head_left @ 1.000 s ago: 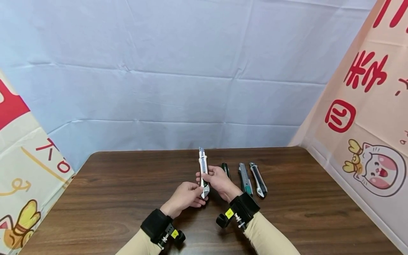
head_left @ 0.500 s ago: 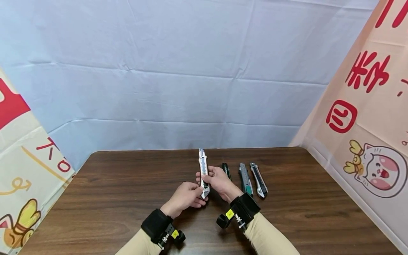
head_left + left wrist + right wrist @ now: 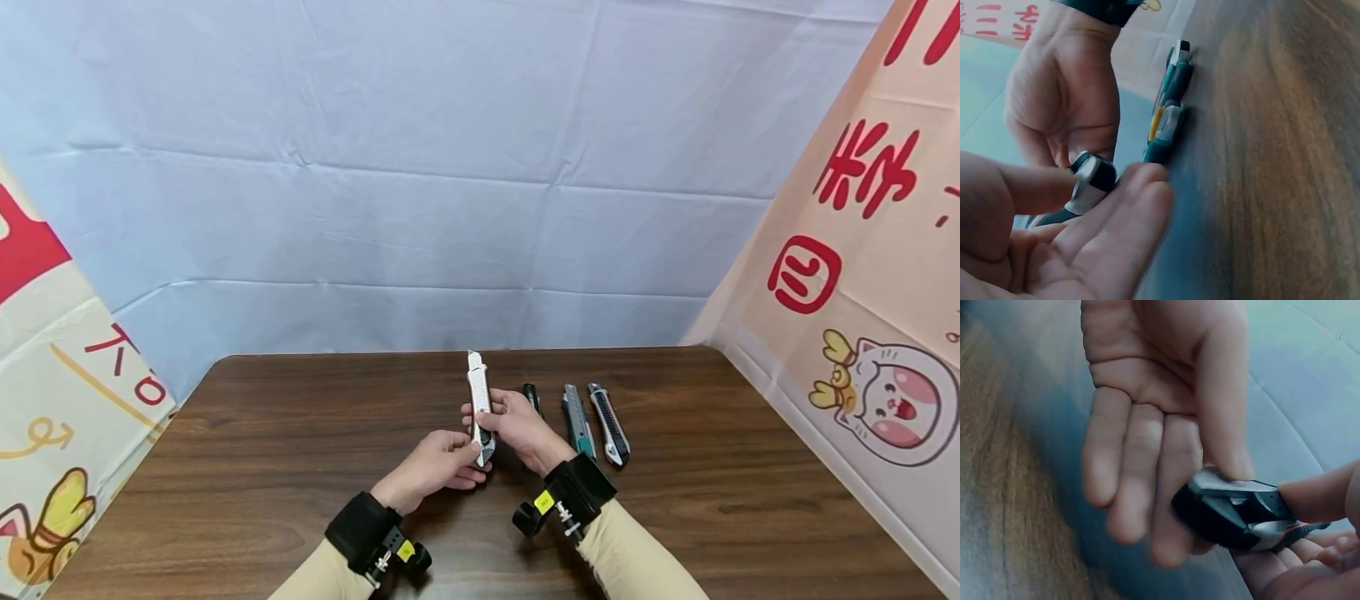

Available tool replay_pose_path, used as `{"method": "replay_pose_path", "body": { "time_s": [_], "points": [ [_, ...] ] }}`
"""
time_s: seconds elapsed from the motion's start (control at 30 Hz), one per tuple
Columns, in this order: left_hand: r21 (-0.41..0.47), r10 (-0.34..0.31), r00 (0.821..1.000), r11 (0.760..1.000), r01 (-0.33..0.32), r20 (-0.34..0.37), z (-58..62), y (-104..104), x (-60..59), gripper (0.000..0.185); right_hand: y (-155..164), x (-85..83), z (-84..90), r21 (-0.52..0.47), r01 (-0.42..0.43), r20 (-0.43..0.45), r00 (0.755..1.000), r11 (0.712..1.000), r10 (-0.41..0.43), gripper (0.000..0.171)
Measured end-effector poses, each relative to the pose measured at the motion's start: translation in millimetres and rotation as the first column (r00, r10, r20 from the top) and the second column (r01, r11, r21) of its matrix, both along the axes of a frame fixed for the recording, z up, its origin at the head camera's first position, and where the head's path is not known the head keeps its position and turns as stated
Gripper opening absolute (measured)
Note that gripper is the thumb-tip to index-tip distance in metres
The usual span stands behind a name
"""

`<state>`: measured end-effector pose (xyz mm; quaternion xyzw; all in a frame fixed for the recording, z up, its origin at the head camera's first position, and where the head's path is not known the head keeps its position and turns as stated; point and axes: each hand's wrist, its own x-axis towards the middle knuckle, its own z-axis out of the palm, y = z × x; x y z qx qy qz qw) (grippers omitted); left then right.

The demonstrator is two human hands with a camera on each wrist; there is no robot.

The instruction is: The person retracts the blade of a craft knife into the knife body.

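Observation:
A silver utility knife (image 3: 480,392) is held above the middle of the table, a short length of blade showing at its far end. My left hand (image 3: 435,468) pinches its near end between thumb and fingers. Higher up the handle, my right hand (image 3: 527,431) grips it, thumb on top and fingers beneath. In the right wrist view the knife (image 3: 1225,515) shows its black and silver side under the right thumb. The left wrist view catches the knife's black and white butt end (image 3: 1092,181) by the left thumb.
Right of the hands lie a dark cutter (image 3: 532,398), partly hidden by the right hand, a grey cutter with green (image 3: 577,423) and a silver and black cutter (image 3: 610,425). The wooden table (image 3: 300,433) ends at a pale blue cloth (image 3: 420,233). Printed cloths flank both sides.
Both hands keep their hold, with only a slight shift. The knife's face catches more light, and its blade tip shows slightly lower in the head view.

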<state>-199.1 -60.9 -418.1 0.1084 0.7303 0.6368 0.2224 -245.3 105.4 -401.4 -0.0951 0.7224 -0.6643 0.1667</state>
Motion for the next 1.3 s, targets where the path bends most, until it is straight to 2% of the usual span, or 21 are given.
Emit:
{"method": "replay_pose_path", "body": {
  "time_s": [0.13,0.3,0.43,0.63,1.0,1.3],
  "points": [
    [0.027,-0.031,0.999,0.999,0.031,0.011,-0.2,-1,0.1,0.033,2,-1.4,1.1,-0.002,-0.006,-0.011,1.000,1.000,0.006,0.048],
    [0.046,0.005,1.000,0.999,-0.005,0.000,-1.2,-2,0.4,0.031,0,2.0,-1.9,0.051,0.007,-0.025,1.000,0.999,-0.006,0.044],
    [0.022,0.041,0.999,0.999,-0.041,0.000,-1.7,-2,-0.5,0.029,-1,6.2,-5.0,0.098,0.078,-0.019,0.997,0.992,-0.076,0.038],
    [0.020,0.081,0.996,0.996,-0.082,0.036,-2.0,-1,-2.2,0.036,-6,8.7,-6.7,0.068,0.154,-0.003,0.988,0.986,-0.155,0.037],
    [0.001,0.113,0.993,0.994,-0.113,0.022,-2.6,1,0.9,0.038,-7,10.8,-6.0,0.011,0.129,0.012,0.992,0.992,-0.129,0.037],
    [-0.006,0.110,0.994,0.994,-0.110,0.022,-2.3,1,1.6,0.037,-5,9.2,-8.8,0.020,0.109,0.021,0.994,0.994,-0.110,0.037]
  ]
}}
